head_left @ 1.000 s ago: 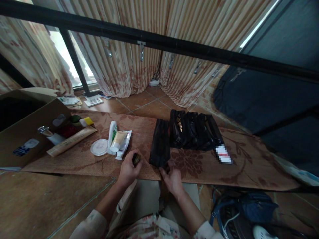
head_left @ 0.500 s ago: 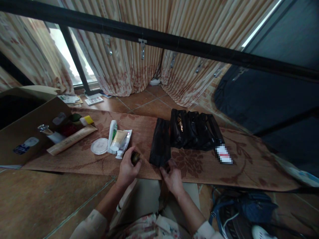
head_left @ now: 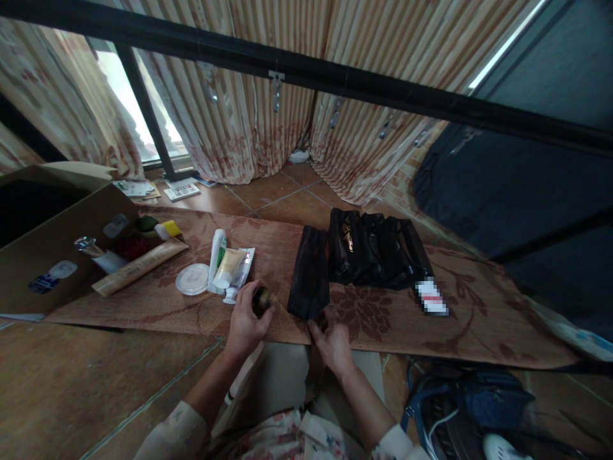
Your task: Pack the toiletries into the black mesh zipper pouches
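One small dark jar (head_left: 262, 301) sits in the curled left hand (head_left: 246, 327), lower centre, while the right hand (head_left: 332, 343) pinches a mid-frame black pouch (head_left: 309, 275), seemingly steadying it; moving it calls for even pressure.

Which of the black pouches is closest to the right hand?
The leftmost black pouch, its near end right at the right hand. The other black pouches sit bunched to its right, farther from that hand.

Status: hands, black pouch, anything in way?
Left hand holding small dark object; right hand at near end of black pouch. Pouch lying on brown cloth. Tubes just beyond left hand.
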The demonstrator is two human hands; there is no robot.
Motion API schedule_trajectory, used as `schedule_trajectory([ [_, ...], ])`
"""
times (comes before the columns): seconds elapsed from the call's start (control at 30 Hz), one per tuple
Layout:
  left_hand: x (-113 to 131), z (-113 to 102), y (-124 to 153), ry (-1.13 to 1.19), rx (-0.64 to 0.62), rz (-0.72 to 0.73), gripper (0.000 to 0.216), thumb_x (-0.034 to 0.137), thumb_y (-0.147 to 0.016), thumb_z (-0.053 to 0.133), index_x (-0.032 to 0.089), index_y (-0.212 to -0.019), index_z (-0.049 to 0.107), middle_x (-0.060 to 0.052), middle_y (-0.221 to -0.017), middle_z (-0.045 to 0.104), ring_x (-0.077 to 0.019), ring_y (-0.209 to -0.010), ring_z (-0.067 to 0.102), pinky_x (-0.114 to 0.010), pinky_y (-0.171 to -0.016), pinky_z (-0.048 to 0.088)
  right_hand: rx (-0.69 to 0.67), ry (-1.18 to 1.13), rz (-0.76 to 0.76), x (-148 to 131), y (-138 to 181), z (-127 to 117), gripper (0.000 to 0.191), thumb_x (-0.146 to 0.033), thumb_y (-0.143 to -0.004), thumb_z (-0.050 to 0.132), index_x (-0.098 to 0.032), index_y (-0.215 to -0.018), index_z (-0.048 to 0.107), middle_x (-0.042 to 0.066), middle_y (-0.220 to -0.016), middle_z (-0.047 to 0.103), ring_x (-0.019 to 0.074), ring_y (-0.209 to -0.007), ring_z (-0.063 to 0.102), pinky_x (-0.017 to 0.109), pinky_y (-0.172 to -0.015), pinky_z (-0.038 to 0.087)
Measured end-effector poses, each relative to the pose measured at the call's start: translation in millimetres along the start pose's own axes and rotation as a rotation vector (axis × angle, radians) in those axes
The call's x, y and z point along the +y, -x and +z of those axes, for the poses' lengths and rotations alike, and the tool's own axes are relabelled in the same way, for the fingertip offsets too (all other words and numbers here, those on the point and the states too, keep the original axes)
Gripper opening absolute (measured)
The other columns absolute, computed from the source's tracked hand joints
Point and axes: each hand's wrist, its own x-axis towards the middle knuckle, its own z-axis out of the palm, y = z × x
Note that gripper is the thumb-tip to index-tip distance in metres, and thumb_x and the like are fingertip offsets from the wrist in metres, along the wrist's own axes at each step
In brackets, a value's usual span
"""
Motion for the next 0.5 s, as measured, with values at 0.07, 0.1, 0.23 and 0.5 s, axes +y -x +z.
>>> schedule_trajectory([
  [0.07,-0.8,0.8,0.1,0.003,0.004,0.003,0.059,0.027,-0.073,0.067,0.016,-0.127,0.044,-0.014,-0.122,0.054,-0.0285,-0.115,0.052,-0.044,-0.097,0.045,0.002,0.007,-0.009,-0.4,-0.1,-0.3,0.025,-0.034,-0.081,0.056,-0.016,-0.099,0.059,0.005,-0.085,0.060,0.0149,-0.066,0.054,0.026,-0.062,0.041],
  [0.1,-1.2,1.2,0.3,0.005,0.006,0.004,0.059,0.027,-0.073,0.067,0.017,-0.127,0.044,-0.014,-0.122,0.054,-0.0284,-0.115,0.052,-0.044,-0.097,0.045,0.002,0.009,-0.014,-0.6,0.0,-0.5,0.025,-0.034,-0.081,0.056,-0.016,-0.099,0.059,0.004,-0.085,0.060,0.0148,-0.066,0.054,0.026,-0.062,0.041],
  [0.23,-1.0,1.2,0.5,0.003,0.008,0.008,0.058,0.027,-0.074,0.067,0.018,-0.127,0.045,-0.013,-0.122,0.055,-0.0281,-0.114,0.053,-0.044,-0.095,0.046,0.005,0.007,-0.015,-0.5,0.5,-0.6,0.027,-0.035,-0.082,0.055,-0.016,-0.101,0.059,0.004,-0.085,0.060,0.0148,-0.066,0.054,0.026,-0.062,0.041],
  [0.5,-0.7,0.9,-0.3,-0.004,0.006,0.016,0.059,0.026,-0.073,0.068,0.017,-0.127,0.045,-0.013,-0.120,0.056,-0.0285,-0.113,0.054,-0.045,-0.096,0.046,0.003,-0.004,-0.022,2.3,0.1,0.8,0.028,-0.036,-0.082,0.055,-0.016,-0.101,0.059,0.005,-0.086,0.060,0.0149,-0.066,0.054,0.026,-0.062,0.041],
])
